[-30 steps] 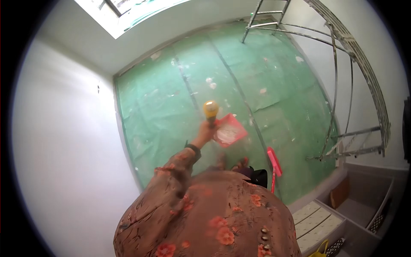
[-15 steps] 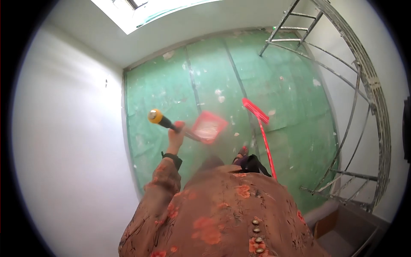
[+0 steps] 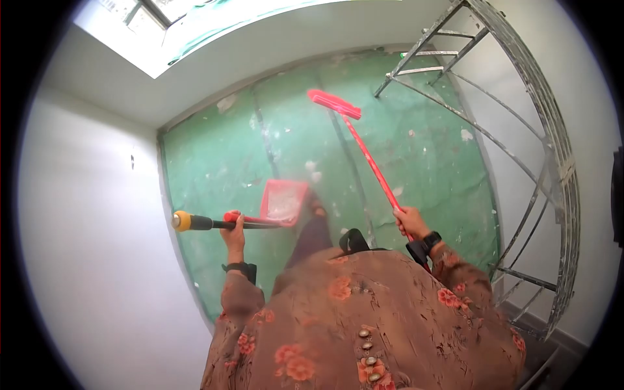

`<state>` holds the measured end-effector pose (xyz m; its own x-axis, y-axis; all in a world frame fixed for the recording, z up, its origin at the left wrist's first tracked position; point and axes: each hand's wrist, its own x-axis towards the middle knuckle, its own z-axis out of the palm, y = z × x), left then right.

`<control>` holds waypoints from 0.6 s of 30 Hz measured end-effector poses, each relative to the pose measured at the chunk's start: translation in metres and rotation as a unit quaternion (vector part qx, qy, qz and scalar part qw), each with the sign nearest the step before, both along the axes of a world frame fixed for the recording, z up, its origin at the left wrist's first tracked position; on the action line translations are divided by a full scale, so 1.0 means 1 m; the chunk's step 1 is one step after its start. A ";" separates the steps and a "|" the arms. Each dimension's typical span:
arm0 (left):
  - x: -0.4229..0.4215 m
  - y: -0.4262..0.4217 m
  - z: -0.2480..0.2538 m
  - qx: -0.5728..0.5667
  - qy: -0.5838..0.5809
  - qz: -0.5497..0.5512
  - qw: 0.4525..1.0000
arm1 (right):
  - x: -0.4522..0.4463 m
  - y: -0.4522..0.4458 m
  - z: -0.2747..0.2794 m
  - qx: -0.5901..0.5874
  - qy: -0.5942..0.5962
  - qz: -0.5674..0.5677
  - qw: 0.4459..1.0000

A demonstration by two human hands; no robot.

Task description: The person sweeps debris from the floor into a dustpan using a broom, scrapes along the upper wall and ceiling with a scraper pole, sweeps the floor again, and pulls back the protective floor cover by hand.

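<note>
My left hand is closed round the handle of a red dustpan, which has pale dust and debris in its pan. The same grip takes in a black-handled tool with a yellow end cap; its far end runs to the pan, and I cannot make out its kind. My right hand wraps round the red stick of a broom. Ahead of me, the broom's pinkish-red head is over the green floor sheet.
A paint-spattered metal scaffold stands along the right wall. White wall runs down the left side, and a window is at upper left. White specks and patches of debris lie on the floor sheet.
The broom head has moved forward and left. My right hand has come into view on its stick. My left hand has shifted left and nearer my body, with the dustpan and black-handled tool.
</note>
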<state>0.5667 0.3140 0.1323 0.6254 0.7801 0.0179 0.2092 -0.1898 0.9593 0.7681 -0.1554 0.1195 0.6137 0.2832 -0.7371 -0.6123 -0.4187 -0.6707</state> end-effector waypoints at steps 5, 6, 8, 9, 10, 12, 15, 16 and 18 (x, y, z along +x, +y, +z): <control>0.064 0.052 -0.013 0.002 -0.021 -0.028 0.999 | 0.105 0.090 -0.014 -0.014 -0.006 0.001 1.000; 0.074 0.058 -0.012 -0.012 0.005 -0.020 1.000 | 0.123 0.104 -0.015 -0.022 -0.017 -0.010 1.000; 0.094 0.072 -0.011 -0.034 0.028 -0.009 0.999 | 0.166 0.133 -0.015 -0.025 -0.034 -0.004 0.999; 0.104 0.077 -0.011 -0.037 0.031 -0.009 0.999 | 0.188 0.146 -0.016 -0.029 -0.036 -0.015 0.999; 0.115 0.082 -0.012 -0.041 0.019 -0.011 0.999 | 0.212 0.157 -0.020 -0.033 -0.039 -0.027 0.998; 0.133 0.093 -0.013 -0.045 0.010 -0.011 0.999 | 0.262 0.179 -0.029 -0.053 -0.053 -0.013 0.997; 0.163 0.104 -0.012 -0.030 0.009 -0.004 0.999 | 0.330 0.213 -0.028 -0.072 -0.069 -0.032 0.995; 0.172 0.108 -0.010 -0.028 0.017 0.001 0.999 | 0.356 0.221 -0.041 -0.078 -0.083 -0.041 0.993; 0.190 0.115 -0.009 -0.024 0.027 0.011 0.999 | 0.404 0.235 -0.068 -0.081 -0.097 -0.044 0.991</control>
